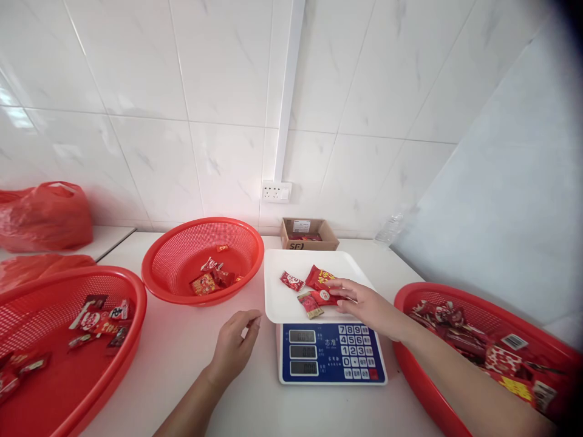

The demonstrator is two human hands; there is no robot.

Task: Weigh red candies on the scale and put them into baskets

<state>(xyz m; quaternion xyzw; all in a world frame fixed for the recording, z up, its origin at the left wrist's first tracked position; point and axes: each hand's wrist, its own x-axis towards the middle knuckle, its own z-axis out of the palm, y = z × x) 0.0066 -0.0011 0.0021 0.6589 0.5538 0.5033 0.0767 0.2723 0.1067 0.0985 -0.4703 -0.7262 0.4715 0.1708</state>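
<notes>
A blue electronic scale (331,355) stands on the white counter with a white weighing tray (282,303) on top. Several red snack packets (319,285) lie on the tray. My right hand (364,303) rests on the tray's right side, fingers stretched flat toward the packets and touching the nearest red one. My left hand (234,343) lies on the counter just left of the scale, fingers loosely curled with nothing visible in them.
A round red basket (182,243) holding a few packets sits behind my left hand. Larger red baskets of packets stand at the far left (132,315) and right (410,364). A small cardboard box (310,233), a wall socket (276,192) and a red plastic bag (43,215) are at the back.
</notes>
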